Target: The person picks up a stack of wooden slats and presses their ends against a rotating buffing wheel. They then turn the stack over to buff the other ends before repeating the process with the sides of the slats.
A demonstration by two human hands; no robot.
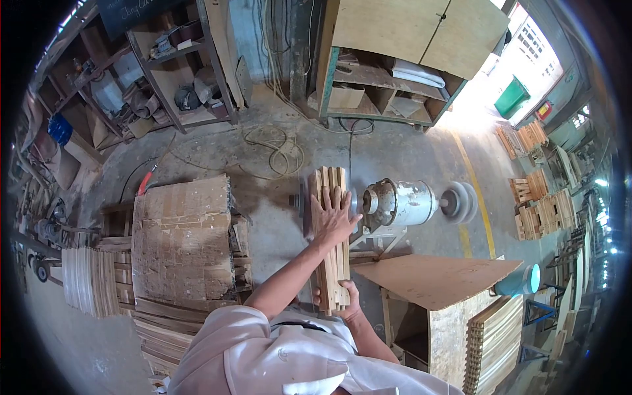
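Left hand (pixel 334 217) is pressing flat, fingers spread, on slats (pixel 331 240); right hand (pixel 347 303) is clasping their near end. Bundle seems stiff, light, loose: ends give best hold.

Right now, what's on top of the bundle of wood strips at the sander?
The left hand lies flat on top of the bundle of wood strips; the right hand grips its near end. Whatever supports the bundle underneath is covered. The motor sits just beside it.
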